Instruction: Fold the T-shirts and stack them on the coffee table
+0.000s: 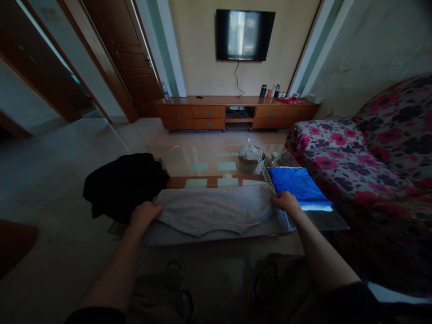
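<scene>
Nearest: a shoe (177, 272) on the floor, below the near edge of the worktop (327, 220), which has a glass top.

Along that near edge lies the grey cloth (216, 204), stretched lengthwise and layered, a curved edge of its upper layer facing the near side. Left hand (146, 213) nearly closed, thumb and fingers pinching the cloth's left end. Right hand (285, 201) likewise, pinching the right end by its upper corner.

Black cloth (124, 182) heaped at the worktop's left edge, just beside the left hand. Blue pack (299, 185) flat toward the right edge, just beyond the right hand, white showing along its near side. Small jar (274, 156) near the far right corner. Basket (248, 164) seen in the same quarter; cannot tell whether on or under the glass.

Flowered sofa (337, 139) along the right side. Farther: low cabinet (207, 111), bottles (272, 91) toward the right end of its top. Above it, a TV (245, 36) on the wall, cable hanging down.
</scene>
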A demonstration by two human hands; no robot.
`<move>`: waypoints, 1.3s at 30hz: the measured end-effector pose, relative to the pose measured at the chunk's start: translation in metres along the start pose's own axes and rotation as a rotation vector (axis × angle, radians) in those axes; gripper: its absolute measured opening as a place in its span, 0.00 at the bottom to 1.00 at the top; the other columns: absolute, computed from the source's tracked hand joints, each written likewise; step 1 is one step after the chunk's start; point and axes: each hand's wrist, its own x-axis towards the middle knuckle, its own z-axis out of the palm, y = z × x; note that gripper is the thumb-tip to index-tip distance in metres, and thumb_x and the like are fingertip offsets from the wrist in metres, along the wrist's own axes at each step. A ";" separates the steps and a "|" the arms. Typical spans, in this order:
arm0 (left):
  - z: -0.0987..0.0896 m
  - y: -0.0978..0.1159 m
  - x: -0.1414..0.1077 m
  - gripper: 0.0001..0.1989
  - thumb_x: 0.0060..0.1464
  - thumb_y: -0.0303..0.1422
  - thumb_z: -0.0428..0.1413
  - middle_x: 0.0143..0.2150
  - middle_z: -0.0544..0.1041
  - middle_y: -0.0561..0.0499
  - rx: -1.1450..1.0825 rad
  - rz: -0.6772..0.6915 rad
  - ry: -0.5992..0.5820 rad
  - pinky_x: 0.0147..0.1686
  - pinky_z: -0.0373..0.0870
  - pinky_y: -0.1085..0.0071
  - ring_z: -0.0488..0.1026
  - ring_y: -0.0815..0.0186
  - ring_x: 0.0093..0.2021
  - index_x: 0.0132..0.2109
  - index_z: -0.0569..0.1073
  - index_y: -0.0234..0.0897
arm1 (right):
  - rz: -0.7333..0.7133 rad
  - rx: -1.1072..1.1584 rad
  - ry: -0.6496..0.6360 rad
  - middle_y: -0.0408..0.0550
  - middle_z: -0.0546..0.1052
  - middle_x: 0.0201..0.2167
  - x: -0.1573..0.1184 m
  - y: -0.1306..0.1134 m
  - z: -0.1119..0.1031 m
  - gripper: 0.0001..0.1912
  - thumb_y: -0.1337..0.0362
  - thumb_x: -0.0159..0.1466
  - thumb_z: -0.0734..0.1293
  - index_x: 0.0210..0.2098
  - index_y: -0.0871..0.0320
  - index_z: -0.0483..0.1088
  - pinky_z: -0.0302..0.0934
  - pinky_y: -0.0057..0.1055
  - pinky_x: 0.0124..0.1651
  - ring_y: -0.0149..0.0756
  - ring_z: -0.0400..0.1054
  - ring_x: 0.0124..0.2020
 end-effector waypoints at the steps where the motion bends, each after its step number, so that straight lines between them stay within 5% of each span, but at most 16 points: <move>1: 0.001 0.002 0.001 0.27 0.53 0.53 0.53 0.46 0.80 0.24 0.012 0.013 0.035 0.45 0.73 0.50 0.77 0.35 0.50 0.40 0.80 0.30 | 0.001 -0.030 0.042 0.60 0.81 0.31 0.003 -0.004 0.000 0.18 0.50 0.61 0.68 0.34 0.59 0.78 0.67 0.40 0.44 0.53 0.78 0.42; 7: 0.010 0.018 0.018 0.30 0.60 0.54 0.46 0.48 0.81 0.31 -0.126 0.048 0.134 0.47 0.73 0.54 0.78 0.41 0.51 0.47 0.79 0.34 | -0.033 0.125 0.174 0.63 0.81 0.44 0.039 -0.028 0.004 0.25 0.58 0.65 0.66 0.58 0.65 0.71 0.65 0.39 0.53 0.52 0.76 0.49; 15: 0.024 0.026 0.036 0.28 0.62 0.52 0.46 0.53 0.80 0.31 -0.200 -0.013 0.135 0.48 0.73 0.54 0.77 0.42 0.53 0.52 0.78 0.36 | 0.000 0.345 0.072 0.54 0.83 0.42 0.065 -0.026 0.033 0.22 0.62 0.66 0.61 0.55 0.63 0.76 0.71 0.31 0.42 0.41 0.78 0.40; 23: 0.028 0.022 0.035 0.24 0.61 0.46 0.48 0.51 0.80 0.30 -0.201 -0.059 0.194 0.46 0.73 0.51 0.78 0.40 0.50 0.51 0.79 0.35 | -0.044 0.235 0.123 0.58 0.81 0.48 0.068 -0.023 0.026 0.24 0.68 0.64 0.59 0.55 0.62 0.77 0.65 0.37 0.56 0.46 0.74 0.51; 28: 0.028 0.029 0.034 0.24 0.60 0.42 0.50 0.56 0.77 0.33 -0.206 0.072 0.230 0.55 0.70 0.55 0.74 0.47 0.57 0.58 0.73 0.34 | -0.113 0.121 0.102 0.66 0.78 0.51 0.058 -0.028 0.024 0.18 0.67 0.60 0.67 0.49 0.65 0.78 0.55 0.44 0.65 0.56 0.65 0.61; 32: 0.029 0.032 0.035 0.29 0.59 0.48 0.50 0.60 0.71 0.28 -0.134 0.113 0.220 0.58 0.67 0.47 0.66 0.39 0.64 0.59 0.72 0.32 | -0.138 0.119 0.065 0.57 0.79 0.44 0.057 -0.022 0.019 0.18 0.63 0.62 0.68 0.50 0.63 0.74 0.64 0.37 0.53 0.45 0.73 0.46; 36: 0.022 0.034 0.034 0.26 0.59 0.46 0.51 0.55 0.75 0.30 -0.151 0.168 0.150 0.57 0.68 0.50 0.71 0.41 0.59 0.56 0.73 0.31 | -0.091 0.472 0.069 0.52 0.80 0.40 0.055 -0.017 0.012 0.27 0.58 0.59 0.72 0.55 0.63 0.71 0.68 0.30 0.40 0.40 0.74 0.39; 39: 0.013 0.037 0.028 0.25 0.56 0.46 0.56 0.50 0.79 0.35 -0.344 0.130 0.121 0.51 0.73 0.55 0.77 0.45 0.52 0.53 0.73 0.33 | 0.006 0.657 -0.132 0.54 0.80 0.34 0.048 -0.017 0.007 0.23 0.52 0.60 0.72 0.46 0.64 0.75 0.67 0.31 0.32 0.41 0.74 0.33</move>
